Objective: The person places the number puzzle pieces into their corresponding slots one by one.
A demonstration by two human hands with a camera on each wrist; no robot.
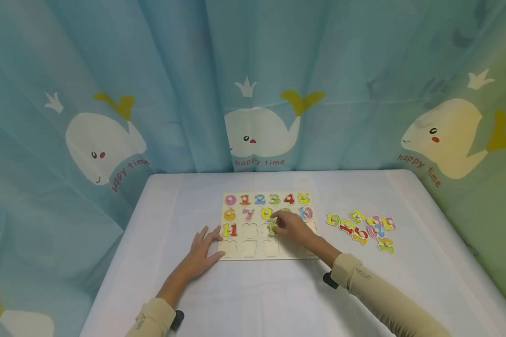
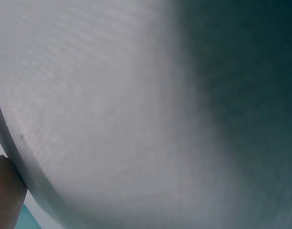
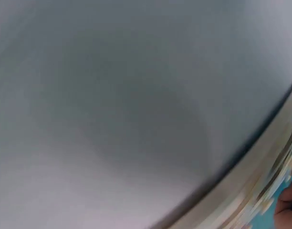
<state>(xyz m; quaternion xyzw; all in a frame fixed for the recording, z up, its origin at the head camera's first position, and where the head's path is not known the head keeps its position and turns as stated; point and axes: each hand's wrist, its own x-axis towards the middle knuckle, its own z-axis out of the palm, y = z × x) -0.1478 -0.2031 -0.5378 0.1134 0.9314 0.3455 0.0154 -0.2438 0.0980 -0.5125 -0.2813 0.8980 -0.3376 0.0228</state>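
A pale wooden number puzzle board point(image 1: 237, 256) lies on the table in the head view. My left hand point(image 1: 200, 252) rests at its left edge, fingers spread, fingertips and thumb right at the rim. Over the third row, my right hand point(image 1: 294, 228) pinches a green number piece point(image 1: 271, 228), which overlaps a recess there; its right part is hidden behind the fingers. The number 11 piece point(image 1: 229, 230) sits in the same row. Pieces 0 to 10 fill the upper two rows, with the 9 partly covered by my right hand.
Several loose number pieces lie right of the board, among them a red and yellow 15 point(image 1: 360, 236) and a yellow-green 19 point(image 1: 333, 219). A white cloth point(image 1: 244, 299) covers the table. Behind it hangs a blue whale-print curtain point(image 1: 185, 93).
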